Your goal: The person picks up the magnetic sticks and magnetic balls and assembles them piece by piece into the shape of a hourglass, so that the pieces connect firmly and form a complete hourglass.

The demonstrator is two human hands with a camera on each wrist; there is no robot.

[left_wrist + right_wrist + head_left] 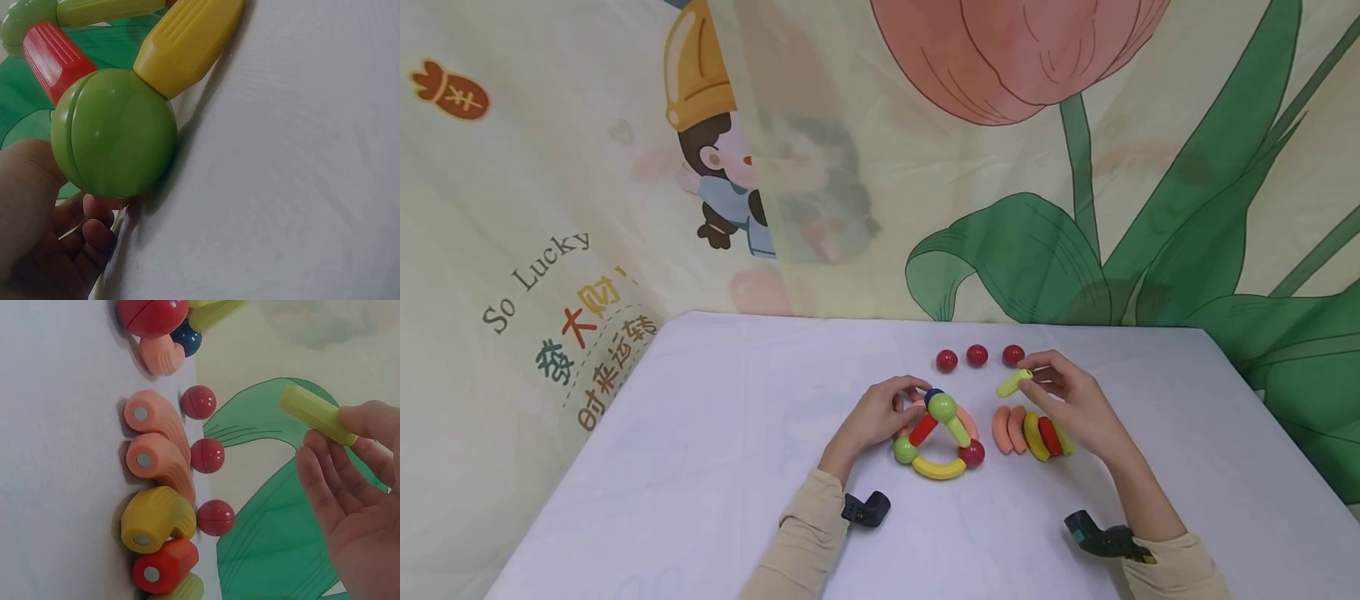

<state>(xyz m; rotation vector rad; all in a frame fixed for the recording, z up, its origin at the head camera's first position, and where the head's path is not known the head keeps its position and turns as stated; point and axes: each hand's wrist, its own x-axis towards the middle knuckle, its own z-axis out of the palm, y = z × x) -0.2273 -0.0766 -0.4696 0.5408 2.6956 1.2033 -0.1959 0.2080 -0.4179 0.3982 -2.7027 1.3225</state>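
While a white-clothed tabletop [700,467] is standing before a flower-printed fabric backdrop [835,58], three glossy red balls [977,356] are sitting behind a row of ridged pink, yellow, red and green pieces [1036,437]. Beside them, the left hand [878,413] is holding a multicoloured ball-and-rod frame [923,430] with curled fingers, while the right hand [1072,402] is pinching a short, ridged pale-green rod [1012,383] above the tabletop.

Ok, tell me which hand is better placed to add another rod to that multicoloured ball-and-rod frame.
Right, I'd judge: the right hand pinches a straight, ribbed yellow-green rod, while the left hand holds the frame.
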